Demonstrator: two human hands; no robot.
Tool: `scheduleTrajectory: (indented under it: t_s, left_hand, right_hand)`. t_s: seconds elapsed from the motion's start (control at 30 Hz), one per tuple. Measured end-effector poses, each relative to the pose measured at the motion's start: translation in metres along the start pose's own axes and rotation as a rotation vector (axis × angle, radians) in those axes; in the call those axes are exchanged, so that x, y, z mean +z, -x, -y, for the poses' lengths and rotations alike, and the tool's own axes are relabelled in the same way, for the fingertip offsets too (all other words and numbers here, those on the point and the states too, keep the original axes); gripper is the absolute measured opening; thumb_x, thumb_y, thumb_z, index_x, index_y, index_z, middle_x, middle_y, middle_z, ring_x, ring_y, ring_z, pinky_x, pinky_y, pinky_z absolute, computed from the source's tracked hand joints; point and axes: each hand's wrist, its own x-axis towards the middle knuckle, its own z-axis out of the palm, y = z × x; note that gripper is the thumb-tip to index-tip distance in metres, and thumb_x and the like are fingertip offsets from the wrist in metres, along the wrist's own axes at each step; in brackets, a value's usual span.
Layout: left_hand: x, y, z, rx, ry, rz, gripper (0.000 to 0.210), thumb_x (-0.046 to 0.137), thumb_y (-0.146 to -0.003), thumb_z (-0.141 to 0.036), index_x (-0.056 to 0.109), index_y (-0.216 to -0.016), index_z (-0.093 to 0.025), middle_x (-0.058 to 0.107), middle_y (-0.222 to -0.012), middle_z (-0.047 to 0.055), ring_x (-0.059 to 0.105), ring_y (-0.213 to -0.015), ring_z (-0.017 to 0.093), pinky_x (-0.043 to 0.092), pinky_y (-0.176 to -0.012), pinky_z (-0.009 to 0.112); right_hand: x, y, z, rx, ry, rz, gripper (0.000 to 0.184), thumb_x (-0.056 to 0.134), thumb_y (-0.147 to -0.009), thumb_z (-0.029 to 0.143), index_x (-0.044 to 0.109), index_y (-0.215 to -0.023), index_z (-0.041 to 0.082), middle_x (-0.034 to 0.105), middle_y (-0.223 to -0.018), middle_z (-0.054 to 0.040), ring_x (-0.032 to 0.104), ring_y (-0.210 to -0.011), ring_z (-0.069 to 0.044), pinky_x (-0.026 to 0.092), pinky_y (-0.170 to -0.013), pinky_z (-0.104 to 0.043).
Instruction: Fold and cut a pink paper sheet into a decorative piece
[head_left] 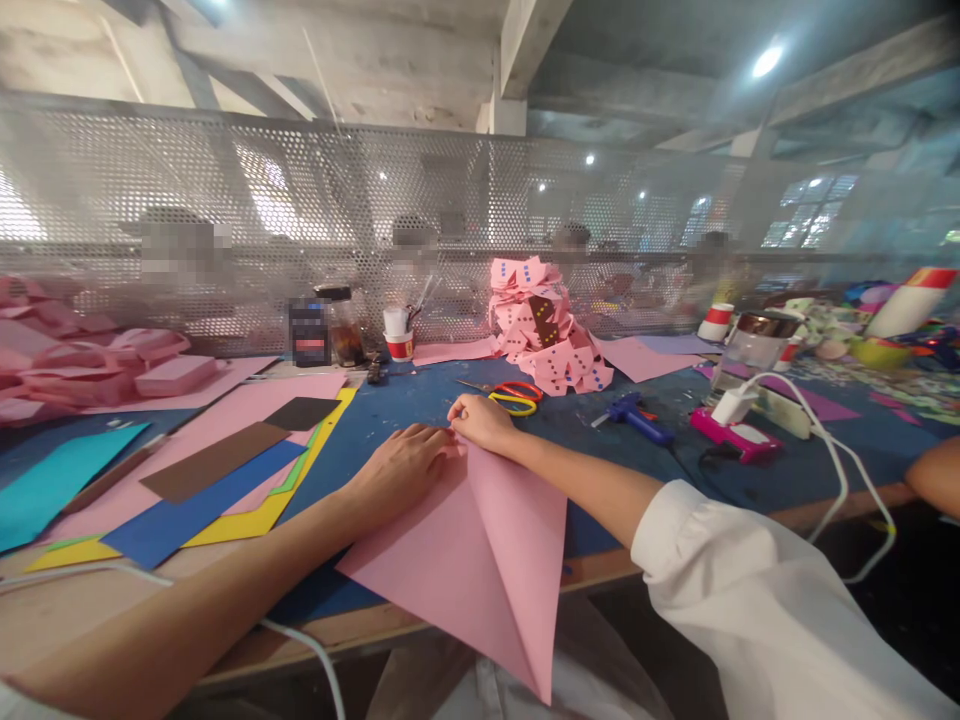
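A large sheet of pink paper (450,560) lies partly on the blue work surface, its near corner hanging over the table edge. A fold or bend runs down its right part, and its far end narrows to a point under my hands. My left hand (409,462) is on the sheet's upper left edge, fingers bent and pressed together against the paper. At the narrow far end, my right hand (480,422) is closed on the paper in a pinch, its fingertips partly hidden. Just beyond it lie scissors (514,397) with red and yellow handles.
Coloured paper sheets (217,460) lie at left, near a pile of pink paper pieces (112,360). Dotted pink pieces (547,325) are stacked behind the scissors. A blue glue gun (637,415), a pink device (735,437) and a white cable (844,460) are at right.
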Motion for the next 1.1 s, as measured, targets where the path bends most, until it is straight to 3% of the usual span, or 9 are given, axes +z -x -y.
scheduleTrajectory:
  t_s: [1.1]
  left_hand:
    - [-0.0016, -0.0002, -0.0012, 0.012, -0.049, 0.015, 0.018, 0.05, -0.098, -0.017, 0.063, -0.109, -0.019, 0.072, -0.121, 0.007, 0.064, -0.112, 0.026, 0.05, -0.098, 0.041]
  right_hand:
    - [0.0002, 0.0009, 0.0019, 0.019, 0.006, -0.003, 0.019, 0.061, -0.081, 0.021, 0.074, -0.094, 0.025, 0.075, -0.088, 0.001, 0.065, -0.083, -0.015, 0.041, -0.07, -0.024]
